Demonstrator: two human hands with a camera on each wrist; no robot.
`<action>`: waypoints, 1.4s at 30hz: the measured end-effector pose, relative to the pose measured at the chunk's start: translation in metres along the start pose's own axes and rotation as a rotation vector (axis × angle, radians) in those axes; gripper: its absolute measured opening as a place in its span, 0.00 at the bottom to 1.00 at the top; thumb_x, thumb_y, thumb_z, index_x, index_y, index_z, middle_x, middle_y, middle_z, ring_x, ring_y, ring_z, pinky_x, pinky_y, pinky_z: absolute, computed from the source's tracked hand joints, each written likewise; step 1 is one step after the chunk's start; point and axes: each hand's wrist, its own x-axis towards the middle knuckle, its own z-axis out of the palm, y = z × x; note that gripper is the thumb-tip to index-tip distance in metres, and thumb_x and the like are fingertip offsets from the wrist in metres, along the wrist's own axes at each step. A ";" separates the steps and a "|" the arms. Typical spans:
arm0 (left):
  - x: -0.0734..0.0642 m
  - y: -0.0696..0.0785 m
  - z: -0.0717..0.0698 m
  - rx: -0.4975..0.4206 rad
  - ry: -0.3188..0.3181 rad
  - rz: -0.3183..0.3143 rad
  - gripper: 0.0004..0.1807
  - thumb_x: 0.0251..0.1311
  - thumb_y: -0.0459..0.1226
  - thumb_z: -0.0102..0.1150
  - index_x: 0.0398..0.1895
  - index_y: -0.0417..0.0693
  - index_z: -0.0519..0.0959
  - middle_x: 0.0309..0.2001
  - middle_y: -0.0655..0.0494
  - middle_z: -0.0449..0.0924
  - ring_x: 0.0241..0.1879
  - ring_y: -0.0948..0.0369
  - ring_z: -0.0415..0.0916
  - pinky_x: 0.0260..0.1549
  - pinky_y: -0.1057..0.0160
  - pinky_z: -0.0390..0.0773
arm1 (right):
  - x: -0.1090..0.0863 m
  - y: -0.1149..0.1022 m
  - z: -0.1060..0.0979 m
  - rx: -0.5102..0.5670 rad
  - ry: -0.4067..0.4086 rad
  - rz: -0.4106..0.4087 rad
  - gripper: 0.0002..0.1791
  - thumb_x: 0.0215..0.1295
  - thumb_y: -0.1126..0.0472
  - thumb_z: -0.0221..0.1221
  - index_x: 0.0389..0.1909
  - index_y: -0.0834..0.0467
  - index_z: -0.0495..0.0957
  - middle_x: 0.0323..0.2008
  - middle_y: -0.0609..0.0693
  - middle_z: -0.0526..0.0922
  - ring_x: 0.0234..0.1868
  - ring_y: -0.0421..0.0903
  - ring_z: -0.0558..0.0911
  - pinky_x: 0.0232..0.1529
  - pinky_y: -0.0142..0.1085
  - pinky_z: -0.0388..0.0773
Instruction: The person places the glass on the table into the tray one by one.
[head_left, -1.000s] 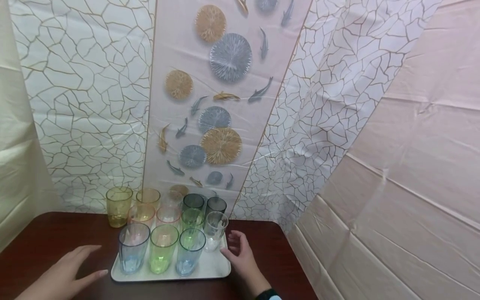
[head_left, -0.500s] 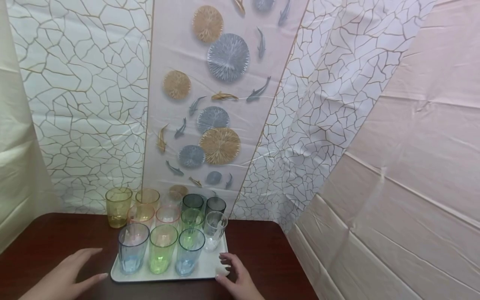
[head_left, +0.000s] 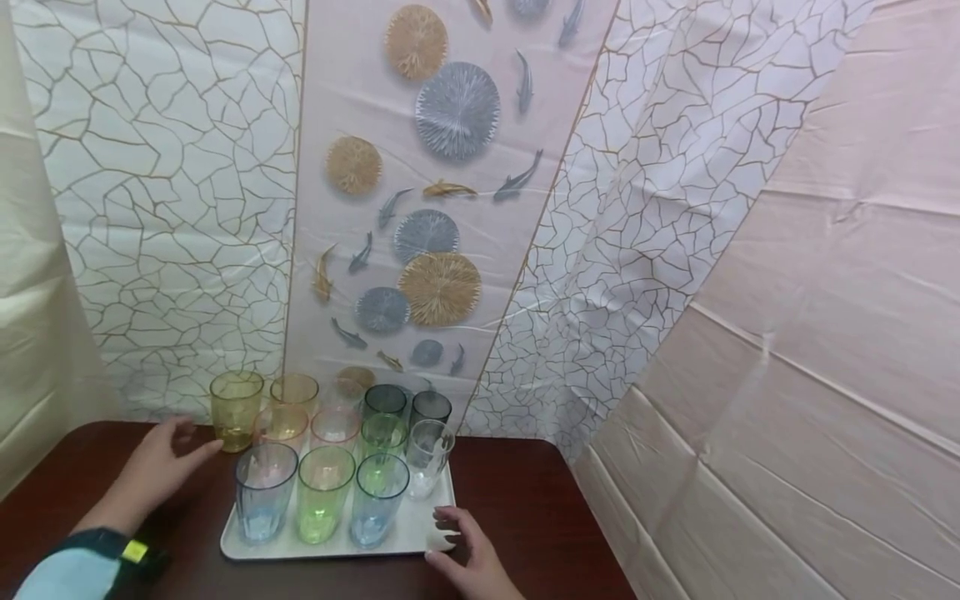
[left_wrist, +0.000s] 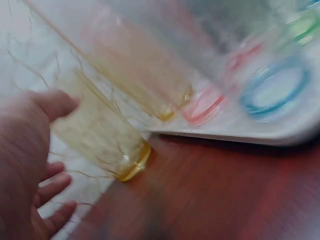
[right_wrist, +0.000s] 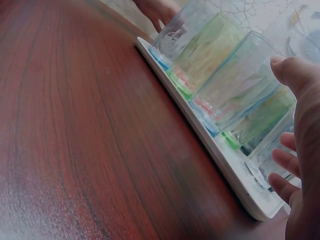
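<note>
My left hand (head_left: 155, 468) is beside a yellow glass (head_left: 236, 410) that stands on the table just off the tray's back left. In the left wrist view its thumb and parted fingers lie around the near side of that yellow glass (left_wrist: 102, 132); contact is hard to tell through the blur. At the front right corner of the white tray (head_left: 417, 527), my right hand (head_left: 477, 557) is held with relaxed, spread fingers and nothing in its grasp. Upright on the tray are a blue glass (head_left: 380, 500), a green glass (head_left: 326, 496) and a clear glass (head_left: 430, 458).
Several more glasses crowd the tray, including an orange one (head_left: 294, 400) and dark grey ones (head_left: 431, 407) at the back. The tray sits on a dark red-brown wooden table (head_left: 517, 479). Patterned cloth (head_left: 420, 192) hangs behind it.
My left hand has moved forward from the front left to the yellow glass. My right hand has drawn back from beside the clear glass to the tray's front right corner.
</note>
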 end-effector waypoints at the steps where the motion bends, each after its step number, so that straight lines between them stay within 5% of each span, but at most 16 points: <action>1: 0.009 0.000 0.005 -0.028 0.021 -0.009 0.62 0.65 0.66 0.59 0.76 0.19 0.51 0.66 0.14 0.58 0.62 0.25 0.61 0.54 0.27 0.71 | 0.000 0.000 0.000 0.004 0.001 0.006 0.30 0.69 0.63 0.67 0.70 0.52 0.71 0.62 0.56 0.79 0.60 0.63 0.78 0.58 0.51 0.81; 5: 0.032 0.005 0.019 -0.115 0.080 -0.018 0.66 0.64 0.65 0.61 0.80 0.24 0.40 0.71 0.14 0.49 0.68 0.23 0.53 0.60 0.24 0.64 | -0.002 0.000 -0.001 -0.014 0.000 0.004 0.30 0.70 0.60 0.67 0.70 0.52 0.70 0.62 0.54 0.79 0.60 0.59 0.79 0.58 0.49 0.81; 9: 0.042 0.012 0.026 -0.182 0.109 -0.009 0.67 0.63 0.66 0.62 0.82 0.28 0.38 0.74 0.16 0.44 0.70 0.24 0.49 0.60 0.23 0.61 | -0.006 0.000 -0.003 -0.032 0.005 0.027 0.30 0.70 0.58 0.67 0.70 0.54 0.70 0.61 0.53 0.80 0.58 0.59 0.80 0.57 0.49 0.82; 16: 0.042 0.015 0.029 -0.207 0.127 0.000 0.61 0.67 0.63 0.60 0.82 0.29 0.42 0.74 0.18 0.49 0.68 0.25 0.55 0.56 0.27 0.70 | -0.010 -0.001 -0.004 0.011 0.003 0.095 0.32 0.69 0.57 0.68 0.71 0.56 0.69 0.62 0.59 0.78 0.59 0.64 0.79 0.58 0.58 0.79; 21: 0.037 0.011 0.025 -0.180 0.131 -0.006 0.61 0.66 0.63 0.60 0.82 0.28 0.43 0.74 0.18 0.50 0.68 0.25 0.56 0.56 0.26 0.70 | -0.010 -0.003 -0.004 0.033 0.009 0.070 0.31 0.69 0.60 0.68 0.70 0.54 0.69 0.62 0.60 0.78 0.58 0.66 0.79 0.58 0.56 0.80; 26: 0.024 0.011 0.011 -0.138 0.134 -0.027 0.65 0.63 0.67 0.61 0.82 0.27 0.44 0.72 0.17 0.52 0.66 0.25 0.59 0.54 0.28 0.73 | -0.008 -0.006 -0.006 0.046 0.023 0.055 0.32 0.68 0.62 0.68 0.70 0.60 0.69 0.63 0.54 0.78 0.62 0.62 0.77 0.61 0.52 0.79; 31: -0.001 0.018 -0.017 -0.103 0.113 0.002 0.66 0.62 0.67 0.61 0.81 0.25 0.45 0.71 0.15 0.53 0.62 0.23 0.63 0.50 0.31 0.78 | -0.006 -0.011 -0.010 0.030 0.032 0.012 0.32 0.68 0.63 0.68 0.69 0.64 0.69 0.63 0.54 0.78 0.61 0.60 0.78 0.61 0.50 0.79; 38: -0.045 0.021 -0.051 -0.013 0.135 0.174 0.54 0.61 0.57 0.71 0.72 0.22 0.60 0.61 0.15 0.66 0.52 0.24 0.74 0.38 0.36 0.84 | -0.006 -0.017 -0.015 0.008 0.039 -0.008 0.31 0.68 0.64 0.67 0.68 0.66 0.68 0.63 0.55 0.77 0.61 0.59 0.78 0.60 0.49 0.80; 40: -0.057 0.020 -0.058 -0.017 0.133 0.234 0.48 0.59 0.52 0.74 0.69 0.25 0.65 0.58 0.19 0.71 0.45 0.32 0.81 0.34 0.44 0.87 | -0.006 -0.019 -0.017 0.004 0.038 0.013 0.32 0.68 0.62 0.68 0.69 0.66 0.68 0.63 0.55 0.78 0.62 0.60 0.77 0.60 0.49 0.80; 42: -0.067 0.020 -0.063 -0.036 0.131 0.288 0.43 0.58 0.48 0.76 0.66 0.28 0.68 0.56 0.23 0.75 0.41 0.52 0.86 0.30 0.55 0.88 | -0.006 -0.020 -0.019 0.000 0.038 0.036 0.32 0.68 0.60 0.68 0.69 0.65 0.68 0.63 0.53 0.78 0.62 0.60 0.77 0.61 0.48 0.80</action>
